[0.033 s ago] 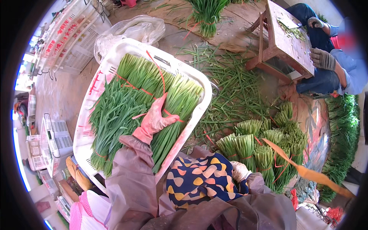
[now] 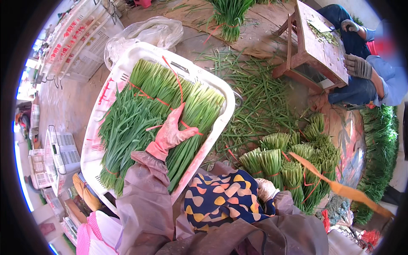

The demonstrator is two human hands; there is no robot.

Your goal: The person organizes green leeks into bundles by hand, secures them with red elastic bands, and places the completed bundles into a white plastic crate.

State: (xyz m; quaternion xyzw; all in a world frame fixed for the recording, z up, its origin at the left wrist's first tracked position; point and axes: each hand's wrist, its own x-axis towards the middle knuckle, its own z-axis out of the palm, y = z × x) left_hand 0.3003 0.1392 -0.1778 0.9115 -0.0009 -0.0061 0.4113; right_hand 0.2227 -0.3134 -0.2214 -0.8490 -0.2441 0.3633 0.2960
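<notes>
My left hand, in a pinkish rubber glove, lies on bundles of garlic chives packed in a white plastic crate. Its thumb is spread away from the fingers, across the right-hand bundle near a red tie. Looser dark green leaves fill the crate's left side, and cut stems line its far end. My right hand, in a whitish glove, is low beside the patterned cloth on my lap. It is nearest to the upright tied bundles; its fingers are mostly hidden.
Loose green stalks litter the floor beyond the crate. A low wooden table stands at the far right, with a gloved person beside it. White crates are stacked far left, near a clear plastic bag. An orange strap crosses the right side.
</notes>
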